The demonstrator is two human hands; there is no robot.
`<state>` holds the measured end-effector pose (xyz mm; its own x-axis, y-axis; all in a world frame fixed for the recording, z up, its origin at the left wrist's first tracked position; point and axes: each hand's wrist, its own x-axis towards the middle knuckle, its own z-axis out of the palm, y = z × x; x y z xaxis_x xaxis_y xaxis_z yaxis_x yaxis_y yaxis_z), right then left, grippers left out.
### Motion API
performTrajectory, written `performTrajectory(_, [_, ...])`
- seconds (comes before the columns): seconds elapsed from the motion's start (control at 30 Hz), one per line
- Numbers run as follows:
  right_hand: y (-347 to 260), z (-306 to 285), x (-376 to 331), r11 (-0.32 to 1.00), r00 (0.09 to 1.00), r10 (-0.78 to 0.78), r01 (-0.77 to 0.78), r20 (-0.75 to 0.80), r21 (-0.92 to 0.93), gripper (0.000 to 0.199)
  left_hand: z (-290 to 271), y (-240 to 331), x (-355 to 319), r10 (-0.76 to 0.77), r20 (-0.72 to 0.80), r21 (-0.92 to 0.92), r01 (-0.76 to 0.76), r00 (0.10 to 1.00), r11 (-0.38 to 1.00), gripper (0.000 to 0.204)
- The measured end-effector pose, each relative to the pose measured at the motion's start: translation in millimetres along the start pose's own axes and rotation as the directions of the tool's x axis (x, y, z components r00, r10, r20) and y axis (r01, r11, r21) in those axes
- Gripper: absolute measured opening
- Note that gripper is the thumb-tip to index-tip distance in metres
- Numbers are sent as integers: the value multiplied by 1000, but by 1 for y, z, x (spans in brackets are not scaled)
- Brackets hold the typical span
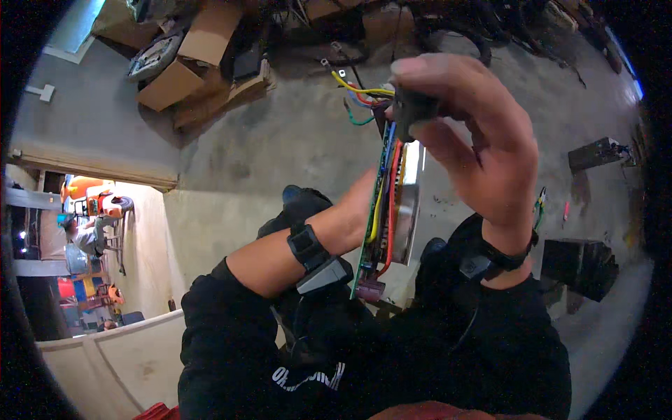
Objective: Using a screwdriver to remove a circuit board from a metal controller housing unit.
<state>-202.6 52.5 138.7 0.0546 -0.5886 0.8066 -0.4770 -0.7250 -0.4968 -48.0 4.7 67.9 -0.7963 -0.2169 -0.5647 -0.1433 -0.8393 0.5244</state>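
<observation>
A long green circuit board (376, 199) stands on edge in front of me, with red, yellow and blue wires along it and a dark cylindrical part (369, 290) at its lower end. My right hand (486, 133) is closed at the board's upper end, thumb and fingers around a dark block-shaped piece (413, 112) whose kind I cannot make out. Loose wires (357, 89) in yellow, red, blue and green stick out there, some with ring terminals. My left hand (360, 199) reaches behind the board, its fingers hidden. A shiny metal-like plate (407, 217) shows along the board's right side.
Cardboard boxes (210, 31) and dark clutter line the far wall. Rightward on the concrete floor are a dark box-shaped unit (598, 154), a larger black box (577, 266), green-handled pliers (540, 203) and a pink-red object (566, 211). At left, a doorway shows an orange vehicle (91, 189).
</observation>
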Motion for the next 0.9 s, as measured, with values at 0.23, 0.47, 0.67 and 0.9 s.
performTrajectory(0.23, [9,5,-5,972,985,4,-43,-170,-231,41,16,8,-10,-21,-32,51,22,999,998,41])
performTrajectory(0.47, [24,23,2,991,946,-6,50,-324,127,42,-27,-12,17,-51,-42,-24,50,998,998,41])
performTrajectory(0.67, [21,14,-9,930,964,140,-49,-227,365,47,-28,-13,18,-40,-4,26,40,999,999,41])
performTrajectory(0.9, [5,8,5,907,953,291,-249,-79,339,41,-31,-8,4,62,153,149,-85,986,985,34])
